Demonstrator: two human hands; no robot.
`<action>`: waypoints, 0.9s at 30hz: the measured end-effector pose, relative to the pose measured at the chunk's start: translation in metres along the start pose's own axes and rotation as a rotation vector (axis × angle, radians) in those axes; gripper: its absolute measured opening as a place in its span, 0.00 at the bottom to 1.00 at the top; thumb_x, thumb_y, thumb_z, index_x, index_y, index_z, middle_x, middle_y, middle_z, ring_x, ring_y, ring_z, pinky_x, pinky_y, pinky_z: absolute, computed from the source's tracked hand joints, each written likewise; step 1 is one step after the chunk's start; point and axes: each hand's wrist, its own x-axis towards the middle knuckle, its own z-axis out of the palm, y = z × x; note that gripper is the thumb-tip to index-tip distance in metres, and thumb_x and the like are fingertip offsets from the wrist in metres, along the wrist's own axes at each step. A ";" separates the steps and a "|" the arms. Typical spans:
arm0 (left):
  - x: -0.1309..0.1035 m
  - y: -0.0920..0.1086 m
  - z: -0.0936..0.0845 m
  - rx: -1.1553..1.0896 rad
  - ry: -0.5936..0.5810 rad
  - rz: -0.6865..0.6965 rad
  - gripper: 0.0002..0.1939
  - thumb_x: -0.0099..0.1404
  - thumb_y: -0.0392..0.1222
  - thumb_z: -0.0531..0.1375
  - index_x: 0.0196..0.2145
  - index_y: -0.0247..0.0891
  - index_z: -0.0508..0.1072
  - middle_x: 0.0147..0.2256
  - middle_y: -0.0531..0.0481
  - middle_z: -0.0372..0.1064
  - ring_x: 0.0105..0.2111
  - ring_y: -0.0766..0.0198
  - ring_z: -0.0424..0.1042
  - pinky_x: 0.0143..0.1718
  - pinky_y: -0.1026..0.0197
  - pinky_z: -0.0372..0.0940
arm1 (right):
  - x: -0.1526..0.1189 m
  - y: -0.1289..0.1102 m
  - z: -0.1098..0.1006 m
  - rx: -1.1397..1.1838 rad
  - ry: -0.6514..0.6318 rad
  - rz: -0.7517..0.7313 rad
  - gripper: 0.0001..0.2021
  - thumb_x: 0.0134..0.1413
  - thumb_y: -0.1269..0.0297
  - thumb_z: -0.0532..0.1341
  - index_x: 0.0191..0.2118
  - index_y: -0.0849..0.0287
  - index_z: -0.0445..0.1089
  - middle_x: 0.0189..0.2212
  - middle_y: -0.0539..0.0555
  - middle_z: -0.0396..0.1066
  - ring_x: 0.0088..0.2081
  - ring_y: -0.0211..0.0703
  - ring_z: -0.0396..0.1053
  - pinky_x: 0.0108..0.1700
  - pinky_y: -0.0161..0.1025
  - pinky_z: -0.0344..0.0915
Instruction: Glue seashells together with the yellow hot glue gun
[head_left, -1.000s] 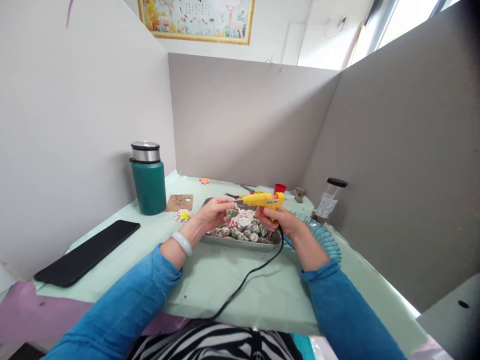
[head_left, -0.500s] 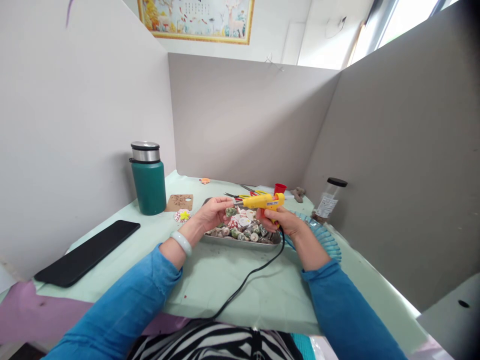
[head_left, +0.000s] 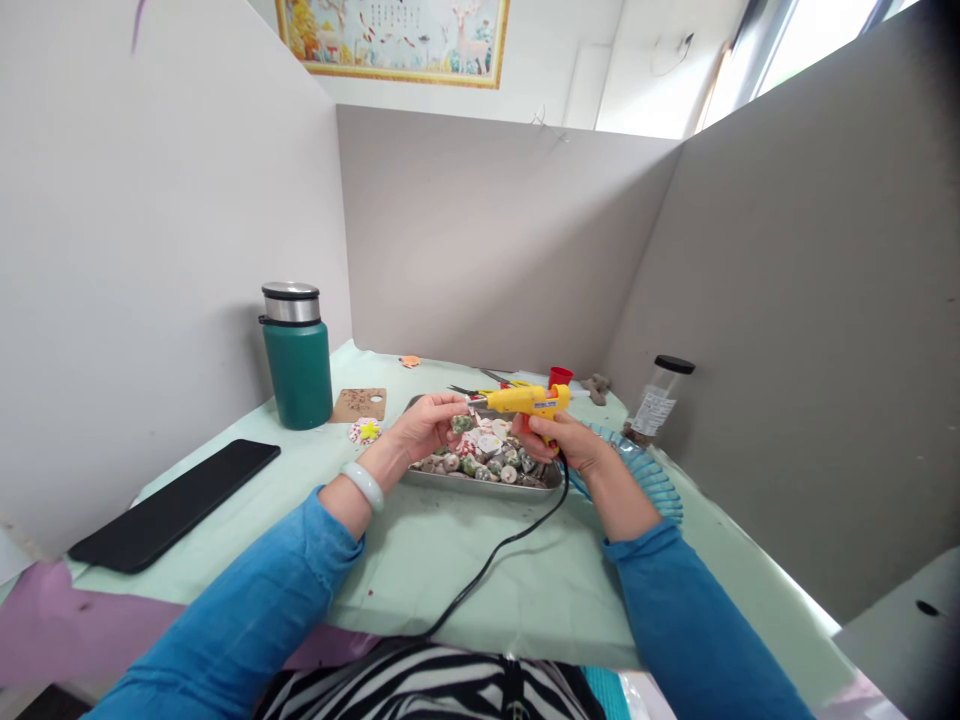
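My right hand (head_left: 559,437) is wrapped round the handle of a yellow hot glue gun (head_left: 525,401), its nozzle pointing left. At that nozzle, my left hand (head_left: 429,425) pinches a small green and white shell (head_left: 462,424); a small whitish piece also shows by the fingertips, too small to name. Both hands are above a metal tray (head_left: 480,486) filled with shells of several kinds. A black cord (head_left: 491,560) runs from the gun's handle down to the table's front edge. My fingers partly hide the shell.
On the left stand a green bottle (head_left: 297,370) and a black flat slab (head_left: 180,505). A blue ribbed plate (head_left: 651,478) and a clear jar (head_left: 661,395) lie right. Behind the tray are pliers (head_left: 491,391) and a red cup (head_left: 560,377). Grey partitions (head_left: 495,240) surround the table.
The glue gun's body has tipped very slightly, its nozzle staying at the left fingertips. Otherwise both hands hold almost the same position.
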 end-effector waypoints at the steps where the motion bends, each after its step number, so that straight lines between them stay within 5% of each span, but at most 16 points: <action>1: 0.000 0.000 0.000 -0.004 0.008 0.000 0.10 0.50 0.38 0.67 0.28 0.32 0.71 0.20 0.56 0.63 0.13 0.75 0.58 0.15 0.67 0.56 | 0.000 0.000 0.000 0.006 -0.003 0.001 0.16 0.53 0.53 0.60 0.36 0.64 0.67 0.15 0.42 0.53 0.15 0.30 0.48 0.18 0.32 0.47; 27: -0.001 0.001 0.001 0.013 -0.017 -0.002 0.11 0.50 0.39 0.67 0.28 0.32 0.70 0.17 0.57 0.61 0.13 0.74 0.58 0.16 0.67 0.56 | 0.000 0.000 -0.001 -0.012 -0.003 -0.005 0.16 0.53 0.53 0.60 0.36 0.64 0.67 0.15 0.43 0.53 0.15 0.30 0.47 0.18 0.32 0.48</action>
